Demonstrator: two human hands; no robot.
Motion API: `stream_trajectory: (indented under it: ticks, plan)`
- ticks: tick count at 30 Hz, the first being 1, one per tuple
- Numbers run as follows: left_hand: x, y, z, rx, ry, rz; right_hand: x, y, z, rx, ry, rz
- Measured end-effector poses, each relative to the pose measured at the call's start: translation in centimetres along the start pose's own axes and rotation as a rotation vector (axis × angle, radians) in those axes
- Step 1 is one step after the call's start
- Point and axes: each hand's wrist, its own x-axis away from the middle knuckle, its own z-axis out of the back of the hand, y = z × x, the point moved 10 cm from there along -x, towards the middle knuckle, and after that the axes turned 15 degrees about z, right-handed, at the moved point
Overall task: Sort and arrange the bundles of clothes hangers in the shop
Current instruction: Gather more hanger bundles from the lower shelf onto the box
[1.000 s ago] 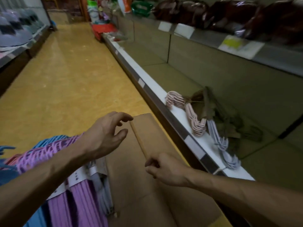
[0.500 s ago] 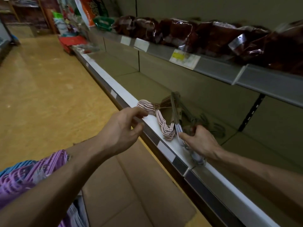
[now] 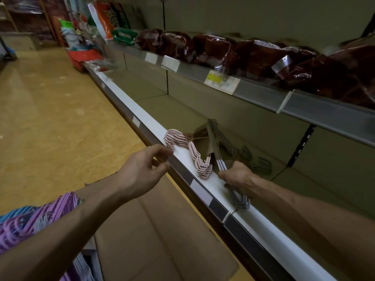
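Hangers in purple and blue fill the lower left corner as a loose heap, beside a brown cardboard box on the floor; whether the heap sits in a container of its own I cannot tell, and the box shows only bare flaps. Next comes the left hand, hovering at the front lip of the lower shelf; its grip is half open, fingers loosely curled, holding nothing, just short of the first pink hanger bundle. A second pink bundle lies just beside it, both with their hooks hanging at the shelf's edge. Further right, the right hand has its grip closed round the grey hanger bundle, pinching it near the hooks, while more grey hooks poke out below the wrist.

Risk, as I judge it: the grey bundle crosses the pink ones, so pulling it could snag them and drag them off the lip onto the floor or into the box. Thin wire may also slip and fan out of a pinch that narrow. On the upper shelf, dark red wrapped packs sit well apart from the work.
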Motion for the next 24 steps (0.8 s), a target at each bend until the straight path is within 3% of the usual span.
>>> stream_trajectory:
  ticks: [5, 8, 16, 24]
  plan:
    - [-0.6, -2.6, 0.8, 0.181, -0.037, 0.149, 2.8, -1.1, 2.1, 0.055, 0.046, 0.057]
    - [-1.1, -4.5, 1.4, 0.332, -0.048, 0.272, 4.9, -2.9, 1.3, -0.065, 0.067, 0.172]
    - [-1.4, -7.3, 1.7, 0.618, -0.087, 0.473, 6.6, -7.4, -3.6, -0.111, -0.141, 0.420]
    - [-1.6, -8.9, 3.9, 1.156, -0.009, 0.528, 9.9, -12.0, -7.8, -0.010, -0.267, 0.663]
